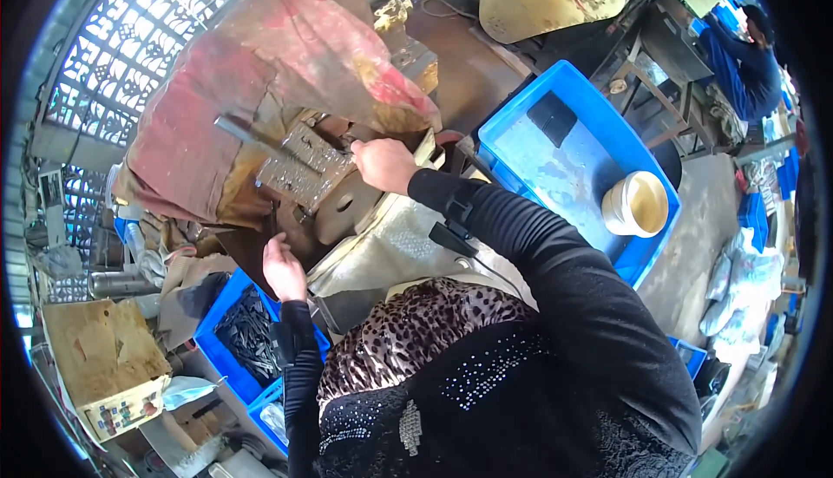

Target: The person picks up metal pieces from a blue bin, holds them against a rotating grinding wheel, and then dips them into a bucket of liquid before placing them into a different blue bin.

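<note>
My right hand [386,164] is at the right side of a wet, speckled metal block [304,170]. Its fingers are curled closed, and whatever they may hold is hidden. A metal rod [252,138] lies slantwise against the block. Below the block is a dark rounded metal part [343,207] with a slot in it. Lower left of that, my left hand [284,270] is raised beside the machine's dark edge, fingers apart and slightly bent, with nothing visible in them. A stained red and brown cloth [295,36] drapes around the work area.
A blue bin [206,337] of thin dark metal strips stands by my left forearm. To the right, a large blue tray [503,122] holds a cream bucket [640,204] and a dark flat piece [552,119]. Another person [742,62] sits at far right. A wooden board [104,348] lies lower left.
</note>
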